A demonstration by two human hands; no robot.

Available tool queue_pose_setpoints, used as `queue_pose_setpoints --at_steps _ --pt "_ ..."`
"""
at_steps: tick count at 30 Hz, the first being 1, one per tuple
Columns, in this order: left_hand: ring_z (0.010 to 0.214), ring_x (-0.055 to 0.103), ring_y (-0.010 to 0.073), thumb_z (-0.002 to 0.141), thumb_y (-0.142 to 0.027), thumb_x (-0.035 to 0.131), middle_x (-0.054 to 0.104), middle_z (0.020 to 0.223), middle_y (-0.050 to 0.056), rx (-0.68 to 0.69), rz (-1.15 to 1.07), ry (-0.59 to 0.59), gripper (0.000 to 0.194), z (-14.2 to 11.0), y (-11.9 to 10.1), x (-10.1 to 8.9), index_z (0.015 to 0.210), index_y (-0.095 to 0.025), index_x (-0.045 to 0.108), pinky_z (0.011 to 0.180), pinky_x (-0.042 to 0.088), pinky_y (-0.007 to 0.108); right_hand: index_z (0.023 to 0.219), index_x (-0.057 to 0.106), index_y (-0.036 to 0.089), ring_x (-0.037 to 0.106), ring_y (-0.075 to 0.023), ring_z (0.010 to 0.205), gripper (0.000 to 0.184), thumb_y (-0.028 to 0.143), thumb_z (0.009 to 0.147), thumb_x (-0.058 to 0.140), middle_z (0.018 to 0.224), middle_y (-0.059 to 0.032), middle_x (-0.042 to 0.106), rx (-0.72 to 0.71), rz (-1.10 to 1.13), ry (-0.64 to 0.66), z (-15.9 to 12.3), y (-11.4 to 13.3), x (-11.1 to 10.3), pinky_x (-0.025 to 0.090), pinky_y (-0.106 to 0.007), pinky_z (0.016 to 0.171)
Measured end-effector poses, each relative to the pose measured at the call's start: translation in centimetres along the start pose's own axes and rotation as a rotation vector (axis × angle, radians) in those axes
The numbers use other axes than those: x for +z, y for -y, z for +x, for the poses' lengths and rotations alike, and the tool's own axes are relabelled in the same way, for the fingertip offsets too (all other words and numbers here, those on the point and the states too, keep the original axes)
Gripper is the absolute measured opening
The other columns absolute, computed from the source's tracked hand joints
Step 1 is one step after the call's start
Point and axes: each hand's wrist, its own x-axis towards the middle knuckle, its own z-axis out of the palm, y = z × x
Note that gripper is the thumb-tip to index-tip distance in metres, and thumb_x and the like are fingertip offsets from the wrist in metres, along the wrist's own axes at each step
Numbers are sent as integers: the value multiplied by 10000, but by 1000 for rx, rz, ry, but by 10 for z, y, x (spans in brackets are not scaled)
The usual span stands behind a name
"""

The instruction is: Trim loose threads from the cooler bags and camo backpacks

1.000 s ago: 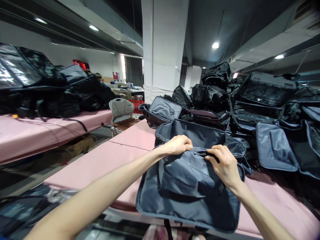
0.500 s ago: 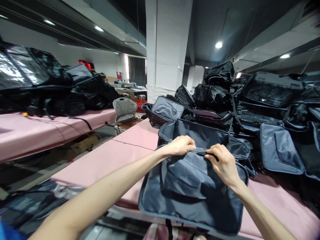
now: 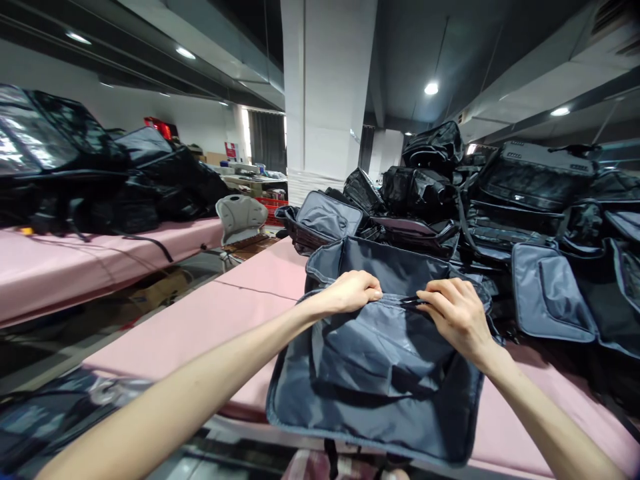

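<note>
With the grey bag [image 3: 380, 373] lying open at the near edge of the pink table [image 3: 210, 320], the left hand [image 3: 350, 293] pinching its pocket hem and the right hand [image 3: 457, 313] closed on the zipper pull, loose lining could snag the slider.

No writing can be read anywhere. A red-and-white sign [image 3: 231, 151] stands on the far wall, and its characters are too small and blurred to make out.

Bag on the table's near edge
The grey fabric bag [image 3: 380, 373] lies on the pink padded table [image 3: 240, 313], a heap of black bags [image 3: 475, 193] behind it.
</note>
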Motion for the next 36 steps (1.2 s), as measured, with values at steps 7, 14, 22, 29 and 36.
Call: queue_pose_setpoints --at_steps 7,14,22,29,36 --pt "740 575 158 767 -266 457 663 785 22 -12 -2 1 231 0 -2 0 787 -162 662 622 351 214 903 613 220 521 -149 772 100 199 856 527 875 -31 646 -107 -15 -17 -3 -5 0 360 -307 699" --pt "745 574 162 778 -270 456 663 795 29 -2 13 -12 235 0 -1 1 791 -158 663 630 358 216 880 620 217 510 -154 764 113 205 861 509 880 -35 639 -102 50 61 -1 -11 0 350 -310 682" --pt "748 569 159 782 -261 449 663 818 28 -10 9 -22 226 -3 -4 2 795 -165 654 632 355 209 859 602 196 495 -171 749 88 257 846 540 852 -51 611 -69 223 114 7 -20 7 358 -311 654" --pt "729 564 156 800 -251 455 652 792 20 -10 14 -33 207 -3 -4 4 779 -164 642 628 356 214 848 598 192 471 -171 729 83 235 850 527 837 -46 601 -116 181 159 11 -14 10 362 -310 635" --pt "801 523 151 854 -230 490 607 834 24 156 163 -378 155 -19 -9 24 820 -173 630 723 347 257 865 607 193 499 -166 757 78 214 849 533 857 -53 607 -12 112 40 -15 -26 -9 395 -304 669"
